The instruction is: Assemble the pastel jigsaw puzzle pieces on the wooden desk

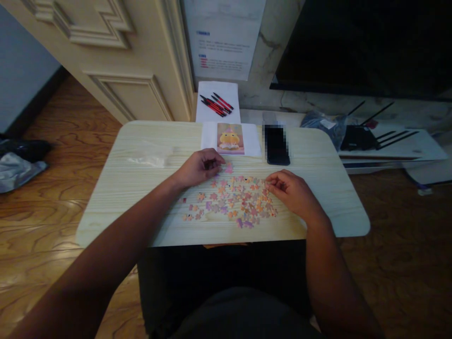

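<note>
Puzzle pieces [233,200] lay scattered in a loose spread on the near middle of the pale desk [116,188]. Behind them sat a picture card [230,138] on white paper, a dark phone [277,146] just to its right, and a clear bag [150,157] to the left. At the spread's far edge, the left hand [197,168] pinched a small piece in its grip. The right hand [291,190] rested curled on the spread's right edge; whether its grip held anything could not be told.
</note>
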The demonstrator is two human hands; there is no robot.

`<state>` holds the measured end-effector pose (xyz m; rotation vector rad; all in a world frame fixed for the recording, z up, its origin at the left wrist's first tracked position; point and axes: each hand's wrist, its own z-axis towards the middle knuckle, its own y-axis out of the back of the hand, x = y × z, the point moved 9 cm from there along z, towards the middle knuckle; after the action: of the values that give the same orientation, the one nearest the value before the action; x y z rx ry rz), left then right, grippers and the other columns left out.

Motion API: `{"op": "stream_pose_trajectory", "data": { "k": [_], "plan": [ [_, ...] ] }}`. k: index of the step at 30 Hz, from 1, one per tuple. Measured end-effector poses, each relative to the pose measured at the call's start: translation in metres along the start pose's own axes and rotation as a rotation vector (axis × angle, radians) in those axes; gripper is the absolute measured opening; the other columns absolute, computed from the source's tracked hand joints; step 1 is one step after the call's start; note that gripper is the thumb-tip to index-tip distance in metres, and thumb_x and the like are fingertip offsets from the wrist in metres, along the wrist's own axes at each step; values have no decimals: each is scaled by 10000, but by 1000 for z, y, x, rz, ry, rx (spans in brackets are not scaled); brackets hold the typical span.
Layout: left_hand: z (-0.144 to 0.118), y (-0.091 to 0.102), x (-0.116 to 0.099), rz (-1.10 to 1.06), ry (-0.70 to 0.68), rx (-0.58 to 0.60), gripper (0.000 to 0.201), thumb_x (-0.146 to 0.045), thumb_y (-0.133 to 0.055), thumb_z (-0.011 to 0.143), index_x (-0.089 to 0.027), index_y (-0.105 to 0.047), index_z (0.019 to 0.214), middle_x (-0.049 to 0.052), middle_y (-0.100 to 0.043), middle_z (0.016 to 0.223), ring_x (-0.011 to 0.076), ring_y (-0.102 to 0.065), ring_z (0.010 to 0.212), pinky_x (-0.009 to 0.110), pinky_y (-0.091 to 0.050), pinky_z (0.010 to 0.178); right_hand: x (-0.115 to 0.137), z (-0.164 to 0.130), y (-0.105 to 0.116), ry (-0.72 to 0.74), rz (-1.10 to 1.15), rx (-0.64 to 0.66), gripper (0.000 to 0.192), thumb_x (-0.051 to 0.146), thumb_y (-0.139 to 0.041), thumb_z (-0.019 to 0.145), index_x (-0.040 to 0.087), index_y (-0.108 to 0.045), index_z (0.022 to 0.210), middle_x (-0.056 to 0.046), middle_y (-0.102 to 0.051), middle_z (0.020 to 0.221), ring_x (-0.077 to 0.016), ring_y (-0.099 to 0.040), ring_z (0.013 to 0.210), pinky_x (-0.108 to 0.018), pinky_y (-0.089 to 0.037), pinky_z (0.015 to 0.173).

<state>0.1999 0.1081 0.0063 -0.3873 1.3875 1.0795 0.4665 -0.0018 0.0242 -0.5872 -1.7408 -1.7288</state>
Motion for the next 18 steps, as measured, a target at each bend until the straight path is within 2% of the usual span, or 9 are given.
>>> {"op": "stream_pose_trajectory", "data": {
  "k": [7,11,14,16,18],
  "plan": [
    [-1,0,-3,48,-49,0,221,-264,-800,931,-164,-815,1127,40,-676,903,125,-611,744,252,-496,651,13,8,-3,-2,-117,27,39,190,-748,931,219,-731,950,-39,-700,970,-186,-664,791,-340,-547,784],
    [-1,-1,-4,70,-85,4,219,-254,-779,951,-160,-820,1144,42,-679,906,114,-602,723,242,-493,641,10,8,0,-52,-147,52,55,179,-740,918,223,-709,908,-36,-716,929,-193,-676,779,-349,-538,767],
    [-1,-2,-7,109,-118,-3,207,-251,-770,957,-164,-826,1136,44,-683,916,115,-607,717,246,-495,638,5,8,2,-92,-77,60,60,216,-747,919,238,-699,891,-21,-730,841,-206,-685,759,-356,-534,733],
    [-1,-1,-9,141,-145,-11,186,-251,-759,966,-167,-832,1114,55,-699,930,129,-632,738,259,-516,657,5,10,4,-88,48,22,64,273,-752,933,248,-734,989,-22,-748,862,-210,-700,781,-359,-552,733],
    [-1,-1,-14,178,-186,-17,171,-245,-742,975,-165,-840,1091,69,-718,951,143,-664,773,277,-549,698,9,17,3,-67,212,-19,237,335,-756,945,260,-761,1170,-34,-772,948,-210,-720,823,-363,-581,752]
  ]
}}
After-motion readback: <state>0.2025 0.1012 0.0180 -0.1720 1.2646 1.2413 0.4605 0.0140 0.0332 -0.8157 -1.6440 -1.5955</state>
